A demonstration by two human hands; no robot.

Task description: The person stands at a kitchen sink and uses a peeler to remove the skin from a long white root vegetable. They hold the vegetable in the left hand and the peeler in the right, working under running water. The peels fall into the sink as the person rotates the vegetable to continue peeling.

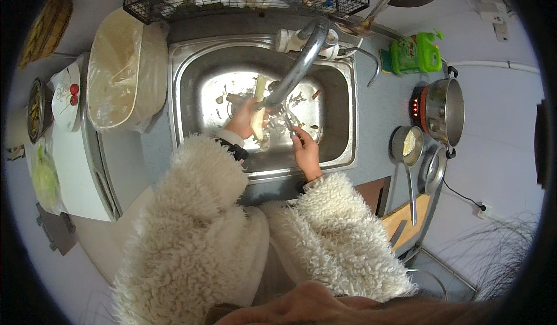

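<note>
Over the sink (339, 133), my left hand (239, 122) is closed around a long, pale peeled root vegetable (260, 85), which stands nearly upright in the picture. The faucet (304, 64) crosses in front of its middle. My right hand (307, 153), just to the right, grips a slim metal peeler (288, 121); its far end is close to the faucet's mouth and hard to make out. Brown and pale peelings (297, 99) lie scattered on the sink bottom. A short brownish piece (234, 99) lies beside my left fingers.
A bag-lined bin (139, 87) stands left of the sink, and a wire basket (246, 3) hangs behind it. At right are a green bottle (418, 55), a pot (449, 109) by a lit red panel, a small long-handled pan (406, 145) and a knife (398, 233) on a board (412, 218).
</note>
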